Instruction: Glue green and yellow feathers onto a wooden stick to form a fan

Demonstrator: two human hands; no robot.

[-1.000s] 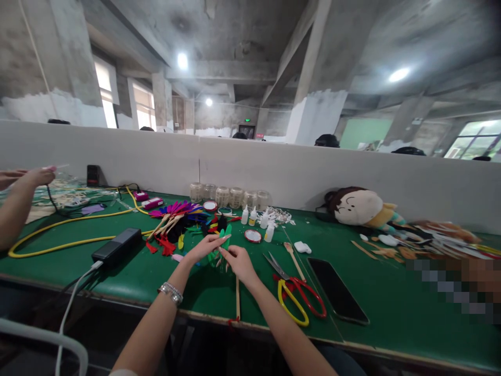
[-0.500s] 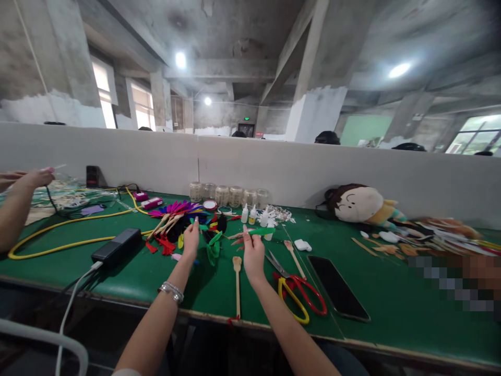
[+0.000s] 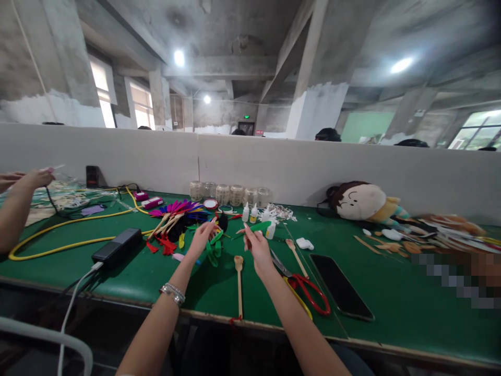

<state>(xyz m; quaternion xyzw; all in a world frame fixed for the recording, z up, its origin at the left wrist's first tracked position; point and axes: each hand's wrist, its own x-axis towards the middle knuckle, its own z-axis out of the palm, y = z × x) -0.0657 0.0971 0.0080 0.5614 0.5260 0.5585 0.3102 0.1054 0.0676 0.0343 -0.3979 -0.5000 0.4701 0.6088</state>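
My right hand (image 3: 257, 248) is closed in a pinch on a green feather (image 3: 261, 226), whose blade points off to the right. Facing it, my left hand (image 3: 203, 238) has its fingertips pressed together; whatever they hold is too small to make out. Green feathers (image 3: 213, 253) lie just beside and below the left fingertips. Between my forearms rests a wooden stick with a carved, spoon-like end (image 3: 239, 282), a red bit at its lower tip. Red and yellow scissors (image 3: 309, 292) lie right of my right wrist, partly hidden by the forearm. A similar wooden stick (image 3: 297, 258) lies beyond them.
Small white bottles (image 3: 253, 213) and glass jars (image 3: 236, 196) stand at the back. Colourful feathered sticks (image 3: 172, 222) lie left. A phone (image 3: 342, 287), a white case (image 3: 305, 244), a plush doll (image 3: 358, 201) and a black power brick (image 3: 116, 246) surround the workspace. Another person's hand (image 3: 37, 179) is far left.
My left hand has turned and moved right, its fingertips now drawn together nearer my right hand. The right hand has shifted slightly right, still with the green feather.
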